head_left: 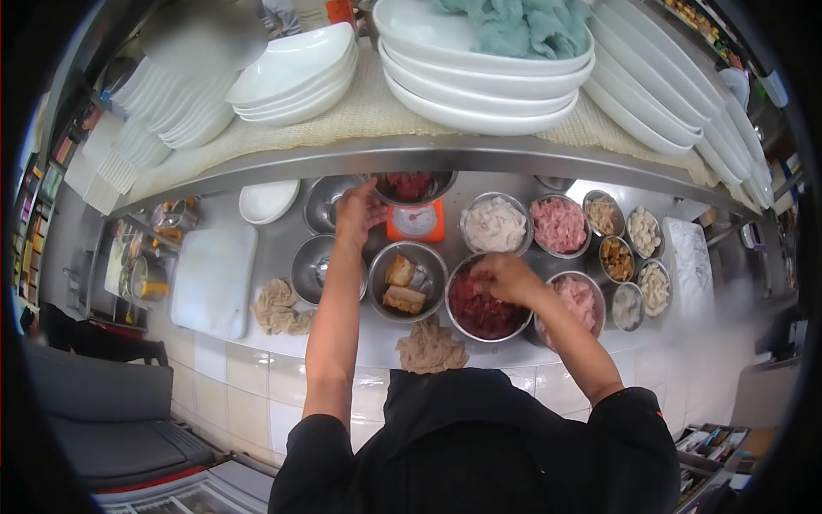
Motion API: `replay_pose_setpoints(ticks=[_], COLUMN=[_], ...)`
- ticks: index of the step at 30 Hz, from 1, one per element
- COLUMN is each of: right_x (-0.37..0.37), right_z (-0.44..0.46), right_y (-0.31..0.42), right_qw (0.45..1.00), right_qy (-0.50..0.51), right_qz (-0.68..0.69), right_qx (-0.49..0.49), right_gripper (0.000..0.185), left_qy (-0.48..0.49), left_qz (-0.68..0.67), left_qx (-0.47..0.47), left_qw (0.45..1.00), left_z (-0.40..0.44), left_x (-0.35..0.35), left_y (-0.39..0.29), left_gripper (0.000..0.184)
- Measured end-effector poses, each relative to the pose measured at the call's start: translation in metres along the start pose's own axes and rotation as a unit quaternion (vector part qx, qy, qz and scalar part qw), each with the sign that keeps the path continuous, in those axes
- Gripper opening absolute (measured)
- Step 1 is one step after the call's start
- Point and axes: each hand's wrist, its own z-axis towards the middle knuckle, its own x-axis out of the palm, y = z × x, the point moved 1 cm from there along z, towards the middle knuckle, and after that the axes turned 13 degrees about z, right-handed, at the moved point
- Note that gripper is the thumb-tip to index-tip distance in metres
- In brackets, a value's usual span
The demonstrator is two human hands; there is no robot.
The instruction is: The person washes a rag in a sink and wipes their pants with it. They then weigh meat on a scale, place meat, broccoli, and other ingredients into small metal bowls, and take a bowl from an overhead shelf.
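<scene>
My left hand [363,209] is at the left side of a metal bowl [414,187] of red meat, its fingers around the rim; the shelf hides part of this bowl. Beneath it stands an orange kitchen scale [416,224] with a round dial. My right hand [509,278] reaches into another metal bowl holding dark red sliced meat [485,310], fingers bunched on the meat. Left of that is a bowl with browned chunks [402,295]. Pale sliced meat [495,224] and pink meat [559,224] fill bowls behind my right hand; more pink meat [577,301] is beside it.
Stacked white dishes [486,90] line the shelf [411,158] above the counter. A white cutting board [214,281] lies left, near two metal bowls [327,272]. Crumpled cloths [431,347] lie at the front edge. Several small bowls [616,259] stand right.
</scene>
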Motion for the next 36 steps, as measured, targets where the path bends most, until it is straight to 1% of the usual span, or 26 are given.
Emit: replay_pose_setpoints(ticks=[2, 3, 5, 6, 8, 9, 11, 15, 17, 18, 20, 21, 22, 23, 24, 25, 26, 27, 29, 30, 32, 34, 35, 36], right_x=[0.022, 0.028, 0.038, 0.041, 0.046, 0.048, 0.052, 0.045, 0.041, 0.036, 0.029, 0.031, 0.033, 0.035, 0.038, 0.042, 0.047, 0.055, 0.079, 0.091, 0.122, 0.153, 0.167, 0.175], right_z=[-0.018, -0.022, -0.028, -0.028, -0.027, -0.028, -0.032, -0.034, -0.032, -0.03, -0.032, -0.035, -0.038, -0.042, -0.045, -0.051, -0.055, -0.06, -0.069, -0.068, -0.064, -0.058, -0.055, -0.046], right_y=[-0.015, -0.021, -0.028, -0.029, -0.031, -0.032, -0.031, -0.022, -0.018, -0.009, 0.008, 0.009, 0.012, 0.015, 0.022, 0.034, 0.046, 0.058, 0.082, 0.087, 0.09, 0.088, 0.088, 0.089], right_qw=[0.99, 0.99, 0.988, 0.988, 0.976, 0.977, 0.985, 0.991, 0.993, 0.993, 0.989, 0.99, 0.996, 0.992, 0.991, 0.99, 0.985, 0.985, 0.988, 0.989, 0.995, 0.995, 0.996, 0.995], right_qy=[-0.007, -0.012, 0.032, 0.03, 0.083, 0.084, 0.036, 0.034, 0.004, 0.019, 0.007, 0.016, -0.055, -0.129, -0.129, -0.121, -0.114, -0.119, -0.025, -0.027, 0.0, -0.016, -0.033, -0.029], right_qz=[-0.136, -0.131, -0.141, -0.139, -0.154, -0.153, -0.137, -0.111, -0.071, -0.077, -0.057, -0.056, -0.023, 0.01, 0.012, 0.058, 0.103, 0.101, 0.12, 0.113, 0.097, 0.091, 0.087, 0.091], right_qx=[0.034, 0.039, 0.052, 0.052, 0.127, 0.124, 0.096, 0.073, 0.092, 0.083, 0.136, 0.131, 0.072, 0.014, 0.018, -0.029, -0.077, -0.074, -0.09, -0.091, -0.039, -0.029, -0.018, -0.005], right_gripper=[0.021, 0.021, 0.025, 0.025, 0.027, 0.027, 0.022, 0.017, 0.017, 0.017, 0.014, 0.014, 0.013, 0.012, 0.012, 0.011, 0.01, 0.01, 0.01, 0.01, 0.012, 0.013, 0.014, 0.017], left_qy=[-0.005, -0.012, -0.009, -0.013, -0.025, -0.037, -0.043, -0.072, -0.084, -0.087, -0.107, -0.109, -0.126, -0.128, -0.087, -0.042, -0.018, -0.012, 0.0, 0.005, -0.013, -0.004, -0.031, -0.056], left_qz=[-0.008, -0.023, -0.025, -0.034, -0.029, -0.026, -0.022, -0.012, -0.01, 0.0, -0.01, -0.006, 0.001, 0.003, 0.001, 0.0, -0.023, -0.022, -0.073, -0.077, -0.074, -0.14, -0.143, -0.145], left_qx=[-0.005, -0.007, -0.008, -0.004, -0.005, -0.006, -0.004, -0.01, -0.01, -0.01, -0.019, -0.027, -0.033, -0.035, -0.044, -0.054, -0.048, -0.05, 0.018, 0.021, 0.044, 0.067, 0.08, 0.093], left_qw=[1.0, 1.0, 1.0, 0.999, 0.999, 0.999, 0.999, 0.997, 0.996, 0.996, 0.994, 0.994, 0.991, 0.991, 0.995, 0.998, 0.998, 0.998, 0.997, 0.997, 0.996, 0.988, 0.986, 0.983], left_z=[0.0, -0.001, -0.003, -0.004, -0.007, -0.009, -0.013, -0.018, -0.024, -0.027, -0.031, -0.033, -0.035, -0.029, -0.018, -0.008, 0.007, 0.009, 0.01, 0.005, -0.012, -0.031, -0.047, -0.065], left_x=[-0.003, -0.004, -0.006, -0.007, -0.007, -0.008, -0.009, -0.009, -0.005, -0.002, 0.005, 0.01, 0.015, 0.017, 0.018, 0.02, 0.02, 0.021, 0.018, 0.01, -0.027, -0.087, -0.124, -0.16], left_y=[0.0, 0.0, -0.001, -0.002, -0.004, -0.006, -0.006, -0.005, -0.003, -0.003, -0.002, -0.004, -0.006, -0.006, -0.002, 0.002, 0.009, 0.007, -0.002, -0.011, -0.019, -0.018, -0.017, -0.02], left_gripper=[0.042, 0.044, 0.045, 0.046, 0.046, 0.046, 0.046, 0.046, 0.047, 0.048, 0.049, 0.05, 0.043, 0.043, 0.04, 0.036, 0.022, 0.022, 0.009, 0.009, 0.006, 0.007, 0.009, 0.01])
